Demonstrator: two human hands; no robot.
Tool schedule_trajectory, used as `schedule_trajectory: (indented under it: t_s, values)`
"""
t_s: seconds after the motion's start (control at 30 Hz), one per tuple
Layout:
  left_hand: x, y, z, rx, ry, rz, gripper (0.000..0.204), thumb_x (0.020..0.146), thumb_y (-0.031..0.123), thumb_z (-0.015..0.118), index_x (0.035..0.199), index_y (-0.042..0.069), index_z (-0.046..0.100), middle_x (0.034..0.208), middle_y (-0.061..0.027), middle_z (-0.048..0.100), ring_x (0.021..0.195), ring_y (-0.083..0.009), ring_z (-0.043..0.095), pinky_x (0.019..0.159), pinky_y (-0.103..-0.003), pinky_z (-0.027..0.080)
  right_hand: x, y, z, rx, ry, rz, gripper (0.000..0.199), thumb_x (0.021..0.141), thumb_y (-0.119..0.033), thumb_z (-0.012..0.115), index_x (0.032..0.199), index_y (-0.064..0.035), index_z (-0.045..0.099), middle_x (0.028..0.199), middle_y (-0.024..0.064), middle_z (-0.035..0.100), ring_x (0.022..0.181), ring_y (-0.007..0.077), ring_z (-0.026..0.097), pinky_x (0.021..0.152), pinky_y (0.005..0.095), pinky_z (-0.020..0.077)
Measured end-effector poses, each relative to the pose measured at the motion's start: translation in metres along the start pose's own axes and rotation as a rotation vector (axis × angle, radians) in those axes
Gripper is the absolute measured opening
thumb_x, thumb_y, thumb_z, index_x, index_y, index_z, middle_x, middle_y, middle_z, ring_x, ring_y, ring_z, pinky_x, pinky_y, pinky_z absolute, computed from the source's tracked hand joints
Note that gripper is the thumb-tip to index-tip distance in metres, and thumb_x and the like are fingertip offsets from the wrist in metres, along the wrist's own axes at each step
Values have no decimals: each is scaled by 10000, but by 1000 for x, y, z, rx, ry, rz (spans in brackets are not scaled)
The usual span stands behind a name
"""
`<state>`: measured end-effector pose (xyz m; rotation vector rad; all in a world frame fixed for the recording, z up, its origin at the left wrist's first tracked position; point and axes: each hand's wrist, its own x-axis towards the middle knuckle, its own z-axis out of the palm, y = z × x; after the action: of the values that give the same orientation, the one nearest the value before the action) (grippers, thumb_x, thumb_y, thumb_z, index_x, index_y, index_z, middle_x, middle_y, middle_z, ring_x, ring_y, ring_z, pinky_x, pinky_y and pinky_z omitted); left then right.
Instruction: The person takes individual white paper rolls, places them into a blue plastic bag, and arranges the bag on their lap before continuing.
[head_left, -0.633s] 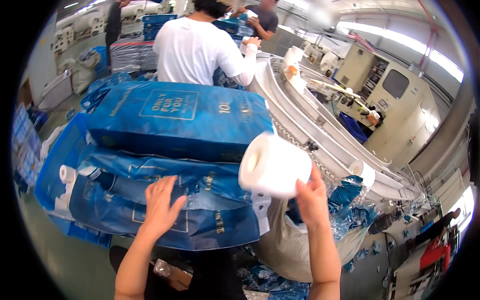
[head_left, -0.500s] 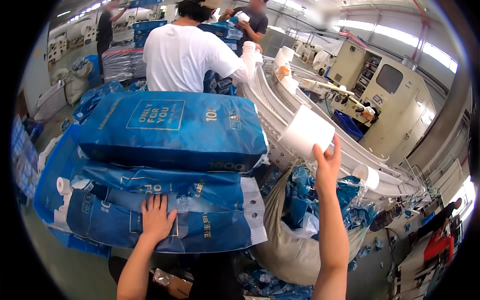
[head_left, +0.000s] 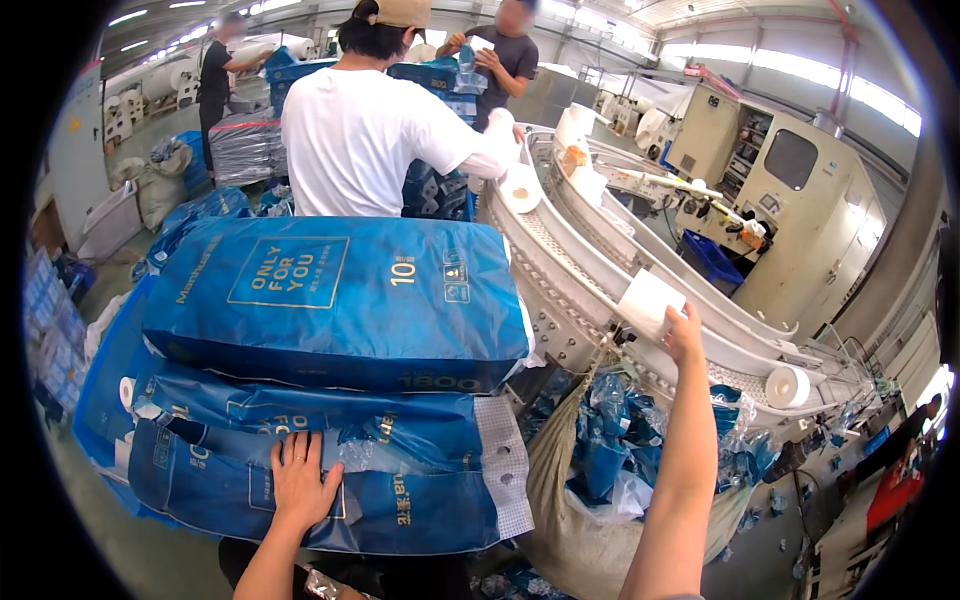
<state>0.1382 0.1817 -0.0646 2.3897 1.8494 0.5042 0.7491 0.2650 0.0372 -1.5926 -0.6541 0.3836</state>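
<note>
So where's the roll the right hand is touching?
The white roll is right of centre in the head view, just up and left of the right hand, over the curved conveyor and above the sack.

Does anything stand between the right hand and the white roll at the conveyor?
Nothing visible does: the right hand has its fingertips right at the white roll. The roll appears over the conveyor; whether it rests there is unclear.
</note>
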Motion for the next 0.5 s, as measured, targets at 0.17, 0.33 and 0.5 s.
schedule_trajectory:
  t_s: [0.17, 0.33, 0.5]
  values:
    - [2, -5, 12, 33, 54, 46, 558, 844, 395, 517, 1235, 0, 467, 1264, -186, 463, 1225, -325, 375, 1049, -480, 219, 67, 58, -44, -142, -108, -13, 491, 846, -201, 584, 1272, -19, 420, 1072, 143, 530, 878, 220, 498, 698, 334, 396]
    - [-2, -10, 16, 98, 0, 3, 590, 890, 454, 430, 1303, 34, 422, 1328, -170, 429, 1280, -297, 339, 1072, -461, 181, 85, 57, -117, -1083, 122, -460, 585, 811, -258, 576, 1271, 74, 435, 1307, 271, 434, 1225, 358, 418, 1041, 398, 308]
    - [0, -9, 26, 100, 8, 16, 637, 910, 495, 347, 1350, 36, 373, 1409, -166, 350, 1336, -291, 274, 1084, -470, 151, -70, -33, -47, -278, -198, -633, 388, 910, -88, 504, 1273, 38, 453, 1253, 165, 524, 1154, 228, 503, 985, 330, 373]
